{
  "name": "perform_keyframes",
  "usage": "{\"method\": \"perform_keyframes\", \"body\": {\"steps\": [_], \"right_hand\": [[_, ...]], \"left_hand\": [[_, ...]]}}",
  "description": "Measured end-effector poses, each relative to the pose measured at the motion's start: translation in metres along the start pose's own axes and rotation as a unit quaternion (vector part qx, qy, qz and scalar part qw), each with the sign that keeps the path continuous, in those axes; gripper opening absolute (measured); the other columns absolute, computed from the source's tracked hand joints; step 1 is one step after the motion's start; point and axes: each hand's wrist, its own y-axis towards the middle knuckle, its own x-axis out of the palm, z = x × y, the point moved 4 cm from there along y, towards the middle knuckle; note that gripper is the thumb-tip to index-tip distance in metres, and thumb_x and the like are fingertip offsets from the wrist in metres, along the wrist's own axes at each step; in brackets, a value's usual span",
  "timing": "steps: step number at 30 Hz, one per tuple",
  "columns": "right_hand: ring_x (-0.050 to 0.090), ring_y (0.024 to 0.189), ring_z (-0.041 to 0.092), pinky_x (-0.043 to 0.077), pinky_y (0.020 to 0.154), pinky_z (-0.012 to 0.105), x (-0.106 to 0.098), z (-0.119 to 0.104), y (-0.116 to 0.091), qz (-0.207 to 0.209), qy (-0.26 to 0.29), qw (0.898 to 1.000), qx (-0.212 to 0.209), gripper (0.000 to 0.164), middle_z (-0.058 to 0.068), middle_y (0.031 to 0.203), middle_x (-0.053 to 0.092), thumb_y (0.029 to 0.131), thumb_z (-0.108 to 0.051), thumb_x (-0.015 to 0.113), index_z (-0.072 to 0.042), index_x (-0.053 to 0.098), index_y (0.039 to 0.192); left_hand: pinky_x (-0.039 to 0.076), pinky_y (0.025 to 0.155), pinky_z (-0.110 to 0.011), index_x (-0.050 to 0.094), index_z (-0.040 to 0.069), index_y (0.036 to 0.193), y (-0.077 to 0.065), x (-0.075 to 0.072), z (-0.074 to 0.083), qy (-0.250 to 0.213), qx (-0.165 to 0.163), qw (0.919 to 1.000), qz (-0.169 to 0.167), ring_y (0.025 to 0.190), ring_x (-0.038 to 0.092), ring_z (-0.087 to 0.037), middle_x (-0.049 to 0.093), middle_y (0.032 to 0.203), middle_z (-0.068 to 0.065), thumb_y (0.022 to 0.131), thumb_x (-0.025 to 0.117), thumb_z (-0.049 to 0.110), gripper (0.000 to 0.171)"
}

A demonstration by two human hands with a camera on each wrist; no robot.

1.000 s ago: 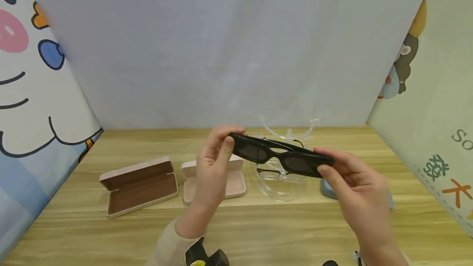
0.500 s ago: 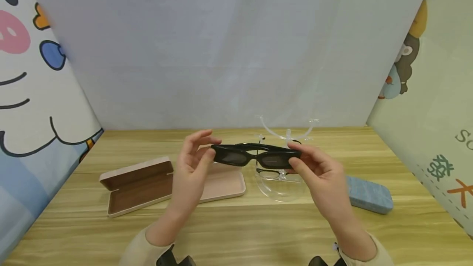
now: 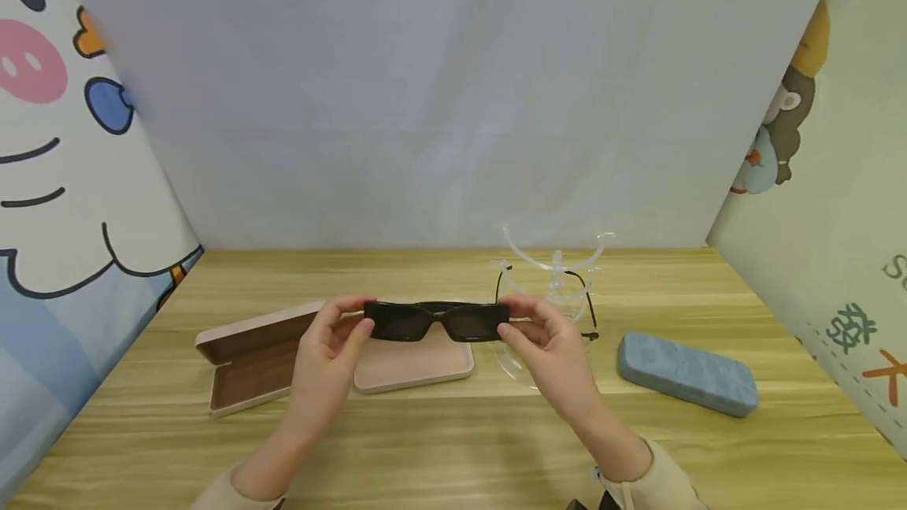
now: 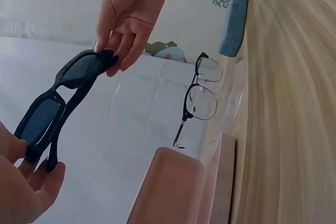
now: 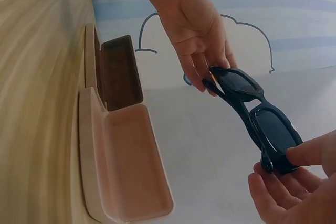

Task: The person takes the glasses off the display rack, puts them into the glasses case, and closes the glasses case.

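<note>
Black sunglasses (image 3: 435, 322) with dark lenses are held level in the air between both hands, their temples folded behind the lenses. My left hand (image 3: 327, 364) pinches one end of the frame between thumb and fingers. At the other end my right hand (image 3: 551, 352) pinches in the same way. Below and behind them lies a pink-lined glasses case (image 3: 414, 364) with its lid up, partly covered by the sunglasses and left hand. In the right wrist view that pink case (image 5: 135, 161) shows nothing inside. Both wrist views show the folded temples clearly.
An open brown-lined case (image 3: 258, 372) stands at the left. Behind my right hand is a clear display stand (image 3: 557, 266) bearing thin-framed eyeglasses (image 4: 202, 102), partly hidden in the head view. A closed blue case (image 3: 687, 374) lies at the right. Cloth walls enclose the wooden tabletop (image 3: 425, 447).
Both hands have carried the sunglasses left and a little lower, from in front of the stand to over the pink-lined case. The sunglasses went from tilted to level, and the blue case is uncovered.
</note>
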Motion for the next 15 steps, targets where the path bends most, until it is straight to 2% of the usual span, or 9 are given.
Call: {"method": "perform_keyframes", "body": {"steps": [4,10,15], "right_hand": [[0.061,0.087,0.013,0.050,0.079,0.023,0.006,0.012,0.006,0.007,0.003,0.999,0.043,0.038,0.015,0.103,0.063,0.085,-0.006,0.062,-0.008,0.051,0.121],[0.063,0.083,0.012,0.051,0.074,0.022,0.020,0.034,0.013,0.002,0.040,0.995,0.091,0.029,0.019,0.101,0.062,0.084,-0.001,0.061,0.003,0.056,0.112],[0.065,0.082,0.015,0.051,0.072,0.022,0.028,0.048,0.017,0.008,0.034,0.994,0.106,0.029,0.016,0.101,0.060,0.082,-0.001,0.063,0.002,0.059,0.111]], "left_hand": [[0.047,0.080,-0.014,0.051,-0.003,0.114,-0.001,-0.006,-0.006,0.016,-0.010,0.9998,0.012,0.095,0.054,-0.006,0.053,0.104,-0.005,0.089,0.053,0.000,0.025],[0.046,0.079,-0.011,0.049,-0.004,0.114,-0.003,-0.013,-0.020,0.035,-0.037,0.9979,0.040,0.093,0.053,-0.003,0.050,0.112,-0.008,0.087,0.055,-0.001,0.027],[0.049,0.073,-0.013,0.052,-0.003,0.112,-0.005,-0.017,-0.035,0.056,-0.060,0.9943,0.069,0.088,0.054,-0.004,0.052,0.110,-0.009,0.087,0.057,-0.001,0.026]]}}
